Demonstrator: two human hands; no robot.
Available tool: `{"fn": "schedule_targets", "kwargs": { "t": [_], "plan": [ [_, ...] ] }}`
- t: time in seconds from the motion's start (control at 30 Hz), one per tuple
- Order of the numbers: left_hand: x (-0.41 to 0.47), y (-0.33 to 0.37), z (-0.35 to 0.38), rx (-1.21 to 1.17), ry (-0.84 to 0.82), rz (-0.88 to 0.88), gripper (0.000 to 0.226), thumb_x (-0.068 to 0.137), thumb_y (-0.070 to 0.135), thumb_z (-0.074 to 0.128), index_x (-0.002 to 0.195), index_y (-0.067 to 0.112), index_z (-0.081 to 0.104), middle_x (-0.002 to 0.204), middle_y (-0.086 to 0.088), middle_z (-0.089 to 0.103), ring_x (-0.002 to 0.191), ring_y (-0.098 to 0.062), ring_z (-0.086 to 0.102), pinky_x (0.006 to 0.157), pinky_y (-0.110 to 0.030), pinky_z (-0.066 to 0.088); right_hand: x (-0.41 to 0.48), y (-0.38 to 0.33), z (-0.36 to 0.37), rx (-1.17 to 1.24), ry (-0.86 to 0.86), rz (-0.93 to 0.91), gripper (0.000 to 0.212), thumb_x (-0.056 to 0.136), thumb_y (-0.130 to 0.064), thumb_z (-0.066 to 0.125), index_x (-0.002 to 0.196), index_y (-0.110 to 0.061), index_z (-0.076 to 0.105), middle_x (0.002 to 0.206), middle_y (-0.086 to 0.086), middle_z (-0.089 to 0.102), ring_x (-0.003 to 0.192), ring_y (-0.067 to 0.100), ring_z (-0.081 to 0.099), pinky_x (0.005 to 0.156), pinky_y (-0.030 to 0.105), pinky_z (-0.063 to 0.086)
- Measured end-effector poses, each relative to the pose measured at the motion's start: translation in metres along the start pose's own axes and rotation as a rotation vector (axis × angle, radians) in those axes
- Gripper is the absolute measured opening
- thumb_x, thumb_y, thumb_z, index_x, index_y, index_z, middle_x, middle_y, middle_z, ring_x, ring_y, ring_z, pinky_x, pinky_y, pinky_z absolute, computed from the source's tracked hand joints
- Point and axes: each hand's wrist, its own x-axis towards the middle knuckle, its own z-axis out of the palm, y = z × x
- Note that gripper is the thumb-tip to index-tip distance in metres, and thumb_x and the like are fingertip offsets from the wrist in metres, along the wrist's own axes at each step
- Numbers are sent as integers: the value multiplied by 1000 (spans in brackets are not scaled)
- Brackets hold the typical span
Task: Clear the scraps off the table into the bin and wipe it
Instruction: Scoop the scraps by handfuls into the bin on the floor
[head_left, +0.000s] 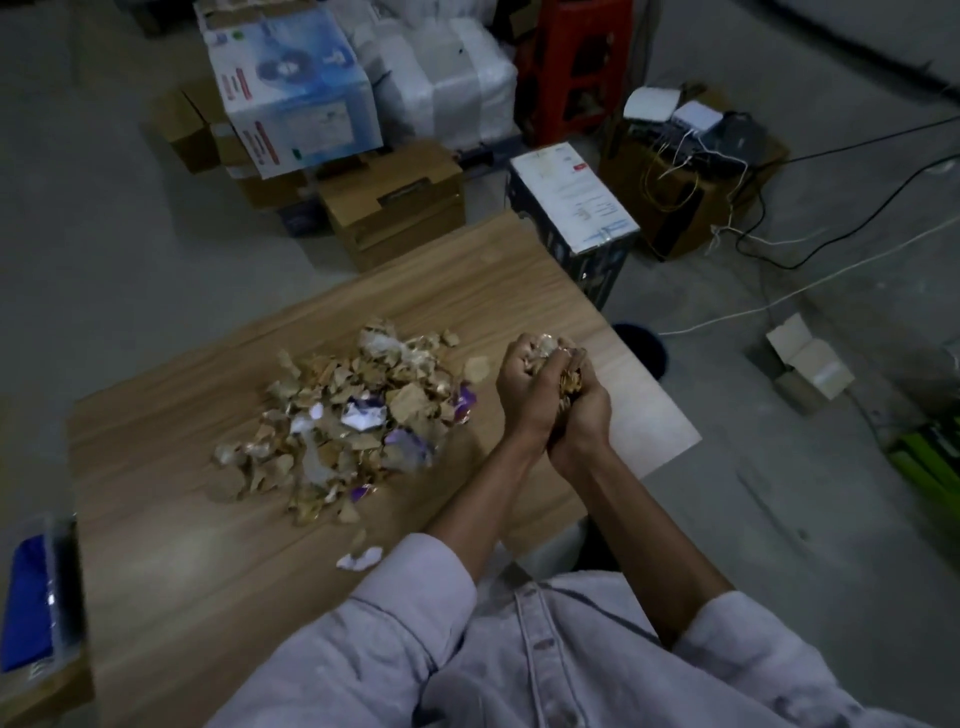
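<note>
Scraps (353, 415) of torn card and paper lie heaped at mid-worktop (182, 571); the heap's long axis runs near-left to far-right. The left grip (522, 389) and right grip (584, 415) are cupped together, fingers curled round a handful (558, 364), above the worktop's right edge, near the dark bin (644, 353). Risk: loose pieces may slip between the palms and land on the floor (779, 493), short of the bin.
</note>
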Motion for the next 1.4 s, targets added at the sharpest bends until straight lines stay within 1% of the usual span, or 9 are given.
{"fn": "schedule_targets", "kwargs": {
  "t": [0.17, 0.43, 0.6, 0.67, 0.77, 0.93, 1.1, 1.27, 1.4],
  "plan": [
    [52, -20, 128, 123, -6, 119, 19, 84, 18, 73, 99, 29, 68, 98, 4, 70, 91, -12, 68, 83, -36, 57, 91, -97, -37, 39, -48, -8, 46, 105, -38, 49, 134, -5, 62, 132, 14, 67, 122, 24, 63, 107, 33, 48],
    [138, -32, 303, 9, -160, -99, 39, 84, 41, 73, 119, 25, 69, 121, -10, 72, 115, -32, 67, 105, -56, 49, 221, -240, -68, -151, 29, -237, 33, 107, -32, 49, 125, -12, 69, 125, 3, 72, 121, 15, 64, 109, 37, 46],
    [183, -46, 352, -103, -144, -247, 39, 103, 19, 56, 140, 13, 48, 132, -15, 61, 109, -14, 67, 93, -29, 54, 289, -275, -81, -288, 7, -266, 30, 104, -26, 56, 128, -12, 66, 124, 4, 72, 119, 19, 67, 98, 35, 51],
    [199, -69, 365, -103, -113, -303, 43, 103, 27, 53, 140, 8, 43, 125, -11, 62, 104, -9, 68, 86, -25, 55, 319, -276, -96, -301, 31, -248, 30, 104, -22, 57, 130, -11, 65, 124, 6, 72, 120, 21, 66, 99, 35, 50],
    [219, -113, 384, -77, -121, -470, 72, 88, 55, 60, 131, -3, 54, 121, -23, 67, 110, -29, 68, 88, -36, 57, 366, -267, -127, -304, 100, -207, 29, 104, -23, 57, 130, -15, 66, 123, 3, 73, 117, 20, 68, 100, 35, 52],
    [275, -213, 415, 62, -156, -658, 17, 101, 26, 60, 98, 12, 68, 96, -11, 76, 86, -22, 74, 77, -31, 61, 465, -231, -200, -240, 273, -118, 30, 105, -25, 55, 131, -16, 66, 124, 0, 72, 117, 19, 67, 104, 38, 51],
    [337, -344, 426, 236, -121, -705, 29, 88, 25, 78, 107, 4, 72, 93, -11, 78, 86, -25, 76, 75, -33, 62, 573, -178, -281, -141, 383, 31, 32, 101, -23, 60, 131, -12, 65, 124, 10, 71, 118, 29, 66, 101, 42, 54],
    [392, -481, 418, 381, -57, -778, 75, 67, 66, 79, 124, 19, 66, 111, -9, 75, 98, -27, 74, 88, -49, 60, 681, -125, -346, -195, 407, 127, 39, 92, -34, 74, 125, -14, 66, 115, 8, 74, 105, 24, 72, 91, 43, 60],
    [422, -531, 423, 452, -79, -763, 53, 94, 55, 62, 126, 12, 65, 112, -8, 72, 97, -23, 70, 72, -29, 57, 742, -92, -383, -278, 431, 137, 40, 96, -45, 66, 120, -13, 69, 108, 7, 76, 99, 23, 74, 84, 38, 63]
  ]
}}
